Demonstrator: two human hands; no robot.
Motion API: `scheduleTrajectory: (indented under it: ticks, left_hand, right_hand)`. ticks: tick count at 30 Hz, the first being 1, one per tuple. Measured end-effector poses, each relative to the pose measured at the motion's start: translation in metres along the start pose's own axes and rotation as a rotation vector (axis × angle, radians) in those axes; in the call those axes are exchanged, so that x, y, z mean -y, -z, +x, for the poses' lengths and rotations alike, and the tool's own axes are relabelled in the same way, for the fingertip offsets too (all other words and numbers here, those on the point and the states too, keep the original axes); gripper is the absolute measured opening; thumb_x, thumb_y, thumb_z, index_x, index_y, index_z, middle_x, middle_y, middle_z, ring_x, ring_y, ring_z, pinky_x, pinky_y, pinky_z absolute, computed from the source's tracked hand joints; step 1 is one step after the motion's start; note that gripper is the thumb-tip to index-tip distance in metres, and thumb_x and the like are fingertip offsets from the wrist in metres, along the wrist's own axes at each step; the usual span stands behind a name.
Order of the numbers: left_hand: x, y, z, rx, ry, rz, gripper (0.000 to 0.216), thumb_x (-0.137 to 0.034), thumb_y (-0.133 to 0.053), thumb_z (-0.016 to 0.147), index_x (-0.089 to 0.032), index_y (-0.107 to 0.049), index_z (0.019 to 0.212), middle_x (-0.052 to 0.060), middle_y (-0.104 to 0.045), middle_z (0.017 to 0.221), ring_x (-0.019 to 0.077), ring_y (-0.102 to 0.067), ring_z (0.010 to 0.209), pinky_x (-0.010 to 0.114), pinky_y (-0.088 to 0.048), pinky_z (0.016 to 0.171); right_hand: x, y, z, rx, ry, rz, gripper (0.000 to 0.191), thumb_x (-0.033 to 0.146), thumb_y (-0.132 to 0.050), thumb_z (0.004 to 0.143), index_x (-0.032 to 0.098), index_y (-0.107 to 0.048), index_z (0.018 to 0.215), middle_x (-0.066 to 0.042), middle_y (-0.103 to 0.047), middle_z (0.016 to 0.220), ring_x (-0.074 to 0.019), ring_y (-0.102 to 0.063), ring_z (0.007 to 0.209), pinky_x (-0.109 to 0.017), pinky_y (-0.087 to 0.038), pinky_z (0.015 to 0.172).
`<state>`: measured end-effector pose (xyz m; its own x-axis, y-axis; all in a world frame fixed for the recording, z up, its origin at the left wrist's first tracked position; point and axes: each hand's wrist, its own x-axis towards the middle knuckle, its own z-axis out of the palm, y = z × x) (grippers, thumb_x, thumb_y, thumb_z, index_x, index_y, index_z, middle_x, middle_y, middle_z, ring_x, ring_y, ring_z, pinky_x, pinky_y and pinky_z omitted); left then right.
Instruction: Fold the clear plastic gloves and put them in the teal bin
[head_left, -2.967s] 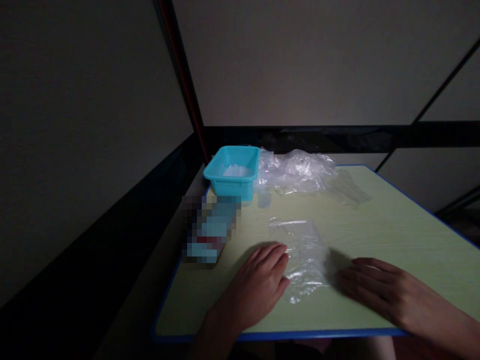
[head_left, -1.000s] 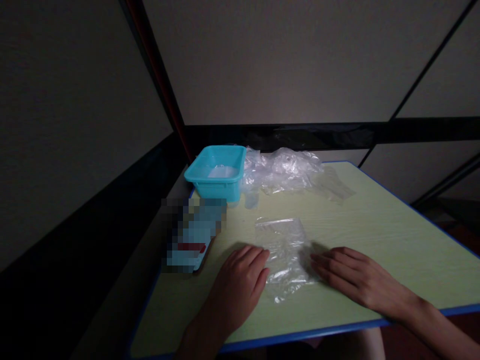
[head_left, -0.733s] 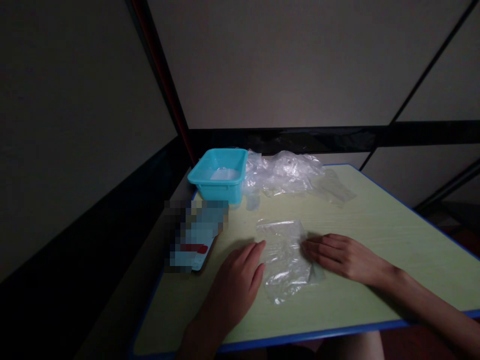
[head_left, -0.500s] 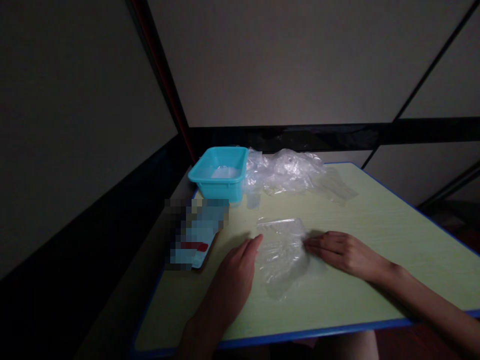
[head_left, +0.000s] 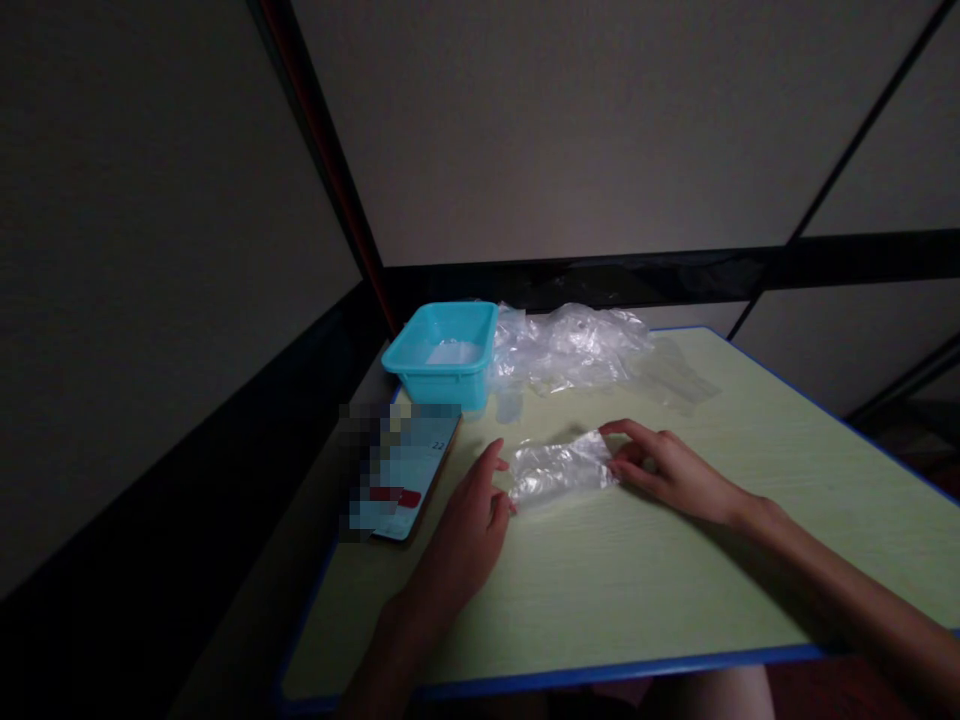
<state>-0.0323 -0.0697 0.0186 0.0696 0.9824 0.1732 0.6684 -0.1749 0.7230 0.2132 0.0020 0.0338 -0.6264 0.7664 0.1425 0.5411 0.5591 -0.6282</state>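
Observation:
A clear plastic bag (head_left: 561, 468) lies folded in half on the pale green table (head_left: 675, 590), in a narrow strip. My left hand (head_left: 469, 525) pinches its left end with thumb and fingers. At the strip's right end my right hand (head_left: 667, 470) grips the plastic with curled fingers. Both forearms reach in from the near edge.
A turquoise plastic tub (head_left: 446, 355) with something white inside stands at the table's far left corner. Beside it lies a heap of crumpled clear plastic bags (head_left: 577, 345). A phone (head_left: 409, 475) rests near the left edge. Dark rails run behind the table.
The bag lay flat and open before; both hands have moved forward and folded its near half over, so it is now a narrow strip farther up the table.

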Motion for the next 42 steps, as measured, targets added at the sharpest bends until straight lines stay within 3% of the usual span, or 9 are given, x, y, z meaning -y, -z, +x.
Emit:
scheduleTrajectory:
  ticks: [7,14,27,32,35,42]
  left_hand:
    - [0.000,-0.002,0.011,0.017,0.018,0.042,0.057,-0.003,-0.037,0.077,-0.013,-0.024,0.131,0.014,-0.053,0.115,0.0147,-0.062,0.078,0.036,-0.046,0.083]
    - [0.000,-0.013,0.014,-0.078,0.099,-0.005,0.059,-0.013,-0.048,0.077,-0.015,-0.023,0.130,0.010,-0.052,0.111,0.0108,-0.056,0.062,0.029,-0.049,0.067]
    - [0.003,-0.023,0.011,-0.121,0.026,0.036,0.059,-0.010,-0.048,0.075,-0.016,-0.025,0.128,0.010,-0.051,0.113,0.0174,-0.056,0.088,0.034,-0.046,0.080]
    - [0.003,-0.022,0.012,-0.126,-0.003,0.045,0.057,-0.009,-0.047,0.075,-0.018,-0.026,0.127,0.009,-0.050,0.114,0.0141,-0.057,0.078,0.032,-0.047,0.077]
    - [0.002,-0.019,0.012,-0.118,-0.010,0.089,0.054,-0.010,-0.047,0.076,-0.018,-0.028,0.126,0.009,-0.049,0.117,0.0158,-0.057,0.086,0.032,-0.048,0.078]
    - [-0.017,-0.006,0.016,-0.023,-0.092,0.499,0.044,-0.012,-0.049,0.078,-0.010,-0.039,0.121,0.016,-0.047,0.120,0.0273,-0.050,0.108,0.042,-0.042,0.089]
  right_hand:
    - [-0.003,-0.016,0.004,-0.171,-0.140,0.092,0.045,0.021,-0.046,0.078,0.013,-0.032,0.121,0.000,-0.060,0.062,-0.0159,-0.054,0.055,-0.027,-0.041,0.053]
    - [-0.009,-0.029,0.004,-0.293,-0.195,0.009,0.048,0.021,-0.045,0.073,0.015,-0.035,0.119,0.000,-0.060,0.068,-0.0173,-0.055,0.058,-0.028,-0.040,0.055]
    - [-0.002,-0.036,0.002,-0.285,-0.255,-0.113,0.049,0.014,-0.043,0.069,0.017,-0.034,0.117,0.003,-0.055,0.064,-0.0178,-0.052,0.057,-0.028,-0.036,0.054]
    - [-0.009,-0.031,0.003,-0.360,-0.187,0.032,0.044,0.015,-0.042,0.072,0.017,-0.034,0.115,-0.001,-0.058,0.074,-0.0162,-0.054,0.060,-0.027,-0.041,0.056]
    - [-0.015,-0.026,0.000,-0.368,-0.143,0.060,0.043,0.014,-0.040,0.074,0.018,-0.034,0.117,-0.003,-0.062,0.085,-0.0150,-0.055,0.061,-0.027,-0.044,0.057]
    - [-0.024,-0.016,-0.011,-0.276,0.139,-0.187,0.039,0.009,-0.039,0.076,0.017,-0.042,0.114,-0.009,-0.062,0.098,-0.0209,-0.058,0.089,-0.036,-0.046,0.078]
